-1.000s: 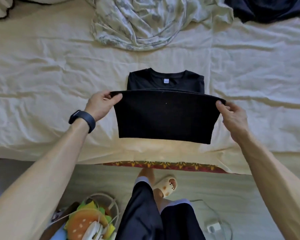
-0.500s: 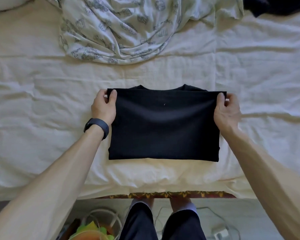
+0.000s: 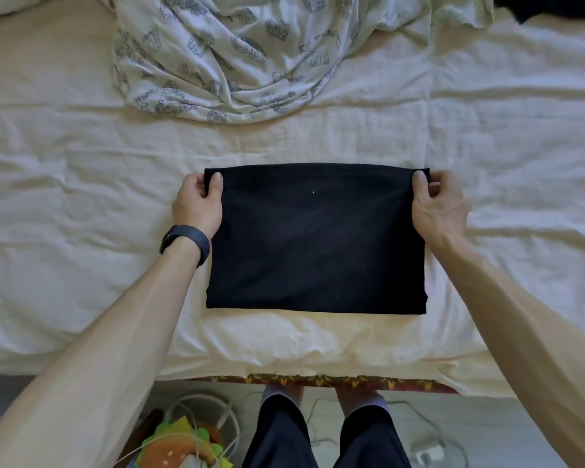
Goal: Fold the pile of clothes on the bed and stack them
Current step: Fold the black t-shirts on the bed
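My left hand (image 3: 199, 201) and right hand (image 3: 436, 204) pinch the far corners of the folded black shirt (image 3: 314, 241) on the bed (image 3: 81, 184); soft, light, likely floppy unless lifted from its edges

Black folded shirt (image 3: 314, 241), cream bed sheet (image 3: 65, 184), pale garment (image 3: 250, 52) with grey printed motifs, black wristband (image 3: 186, 243).
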